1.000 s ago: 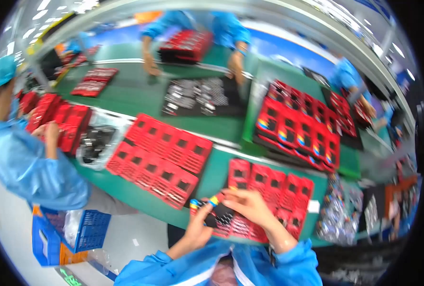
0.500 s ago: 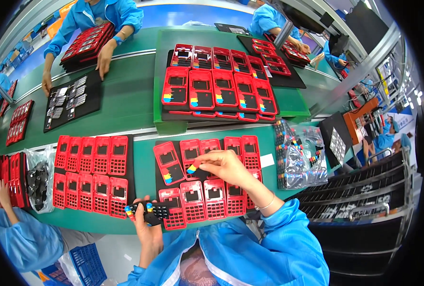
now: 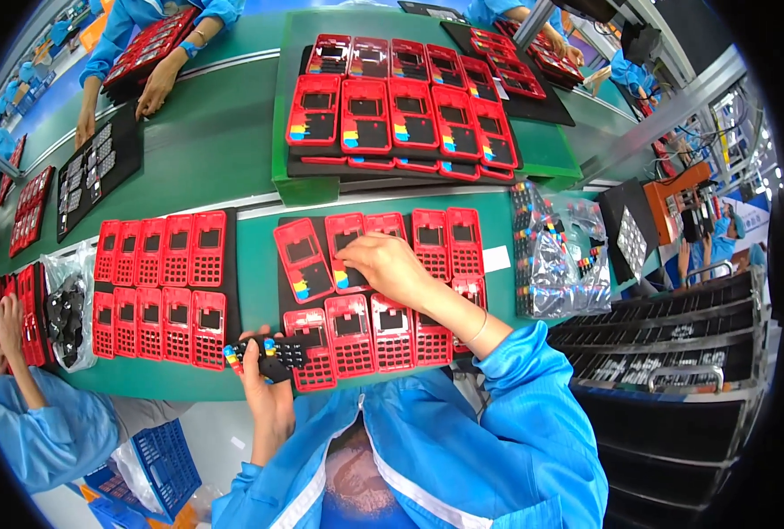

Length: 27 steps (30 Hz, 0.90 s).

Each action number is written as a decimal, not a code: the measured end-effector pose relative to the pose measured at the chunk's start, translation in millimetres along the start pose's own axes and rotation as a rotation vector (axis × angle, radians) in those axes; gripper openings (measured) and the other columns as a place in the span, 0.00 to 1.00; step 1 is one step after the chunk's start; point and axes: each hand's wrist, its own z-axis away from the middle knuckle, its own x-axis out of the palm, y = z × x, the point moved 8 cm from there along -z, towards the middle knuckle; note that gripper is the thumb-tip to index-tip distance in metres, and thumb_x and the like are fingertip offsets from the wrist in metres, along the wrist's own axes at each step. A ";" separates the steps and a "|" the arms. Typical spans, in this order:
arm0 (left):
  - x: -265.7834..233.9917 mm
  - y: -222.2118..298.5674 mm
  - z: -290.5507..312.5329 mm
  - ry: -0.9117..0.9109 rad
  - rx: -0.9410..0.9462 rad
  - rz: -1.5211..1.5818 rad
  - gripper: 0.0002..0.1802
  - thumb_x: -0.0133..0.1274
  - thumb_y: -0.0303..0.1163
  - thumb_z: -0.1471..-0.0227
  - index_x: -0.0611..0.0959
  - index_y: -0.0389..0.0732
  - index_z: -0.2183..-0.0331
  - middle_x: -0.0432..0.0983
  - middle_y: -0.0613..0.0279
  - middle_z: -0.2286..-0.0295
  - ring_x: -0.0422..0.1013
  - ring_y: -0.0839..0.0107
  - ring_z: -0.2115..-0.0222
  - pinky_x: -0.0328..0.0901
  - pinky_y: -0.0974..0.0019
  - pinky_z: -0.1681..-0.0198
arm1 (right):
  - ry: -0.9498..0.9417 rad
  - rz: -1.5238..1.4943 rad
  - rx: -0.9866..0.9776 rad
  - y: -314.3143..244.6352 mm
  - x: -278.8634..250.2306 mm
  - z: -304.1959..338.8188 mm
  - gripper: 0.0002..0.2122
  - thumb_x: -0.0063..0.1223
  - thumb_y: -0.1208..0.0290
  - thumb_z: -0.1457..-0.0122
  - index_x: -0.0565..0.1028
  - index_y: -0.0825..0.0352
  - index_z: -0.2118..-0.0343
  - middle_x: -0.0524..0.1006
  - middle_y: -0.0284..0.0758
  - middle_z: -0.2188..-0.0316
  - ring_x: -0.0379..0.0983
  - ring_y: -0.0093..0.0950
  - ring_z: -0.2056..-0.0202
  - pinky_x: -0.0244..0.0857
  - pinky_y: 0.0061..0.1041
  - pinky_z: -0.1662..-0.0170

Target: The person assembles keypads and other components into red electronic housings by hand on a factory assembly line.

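Observation:
My left hand (image 3: 265, 388) grips a few black keypads (image 3: 283, 354) with coloured corner keys, close to the table's front edge. With fingers pinched together, my right hand (image 3: 390, 264) presses at a keypad (image 3: 342, 279) in the second red phone housing (image 3: 345, 227) of the back row. Blue and yellow keys show beside the fingertips; my hand hides the rest. To its left, a tilted red housing (image 3: 299, 236) has a black keypad in it. The front row of housings (image 3: 350, 339) shows open key holes. All these housings lie on a black board (image 3: 268, 304).
A second board of red housings (image 3: 164, 286) lies to the left, beside a bag of black parts (image 3: 70, 322). A clear bag of keypads (image 3: 564, 264) sits at right. Stacked trays of housings (image 3: 401, 115) stand on a green platform behind. Co-workers' hands (image 3: 158, 88) work at far left.
My right hand has brought its keypad down and slightly left, onto the second back-row housing. My left hand still holds its keypads. The whole view has shifted a little as the head moved.

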 end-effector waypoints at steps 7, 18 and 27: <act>-0.8 1.4 -0.7 0.004 -0.017 -0.019 0.16 0.57 0.36 0.35 0.76 0.44 0.48 0.74 0.53 0.48 0.74 0.57 0.49 0.72 0.52 0.43 | 0.096 0.205 -0.115 -30.3 -22.3 17.2 0.17 0.59 0.81 0.50 0.81 0.70 0.55 0.80 0.41 0.53 0.76 0.41 0.50 0.69 0.39 0.45; 2.8 0.2 0.2 0.039 -0.065 0.012 0.15 0.58 0.36 0.36 0.77 0.46 0.50 0.76 0.55 0.48 0.74 0.59 0.48 0.71 0.51 0.42 | -0.083 0.504 -0.218 -40.1 -2.1 26.5 0.10 0.56 0.74 0.48 0.81 0.68 0.63 0.80 0.37 0.60 0.77 0.34 0.55 0.69 0.34 0.47; 20.9 -6.7 12.0 -0.027 -0.086 0.022 0.14 0.56 0.36 0.35 0.77 0.47 0.49 0.79 0.56 0.50 0.76 0.62 0.49 0.72 0.52 0.44 | -0.075 -0.253 0.070 -61.0 1.6 16.1 0.14 0.62 0.65 0.37 0.82 0.67 0.54 0.84 0.42 0.58 0.82 0.40 0.57 0.77 0.36 0.56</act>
